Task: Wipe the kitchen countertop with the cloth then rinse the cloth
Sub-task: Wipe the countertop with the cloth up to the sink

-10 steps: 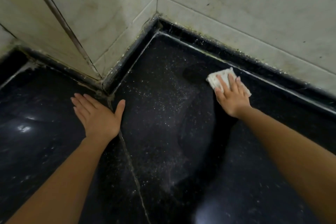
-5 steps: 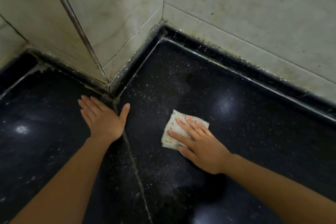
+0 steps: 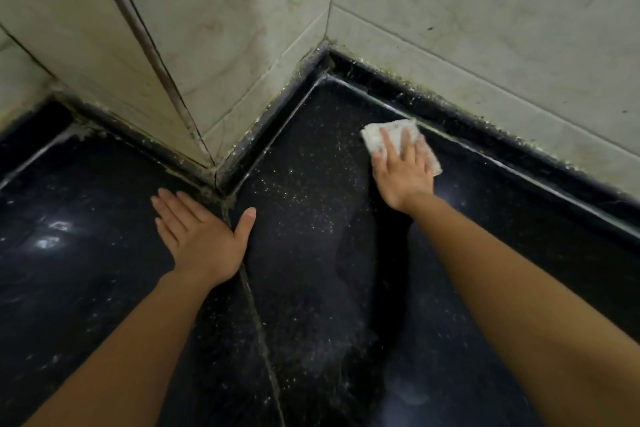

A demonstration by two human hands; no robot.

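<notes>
The black speckled countertop (image 3: 311, 270) fills the lower view and runs into a tiled corner. A small whitish folded cloth (image 3: 375, 135) lies flat on it, close to the raised black rim at the back right. My right hand (image 3: 403, 172) presses down on the cloth with fingers spread, covering most of it. My left hand (image 3: 202, 236) rests flat and empty on the counter, palm down, just left of a grouted seam (image 3: 256, 315) in the stone.
Pale marble-look wall tiles (image 3: 485, 28) rise behind the counter, and a tiled pillar corner (image 3: 194, 135) juts out toward my left hand. A low black upstand (image 3: 519, 163) edges the back of the counter. White specks and a wet streak mark the stone between my hands.
My right hand has pushed the cloth away from the middle of the counter back up to the rear right rim. My left hand has stayed planted beside the seam.
</notes>
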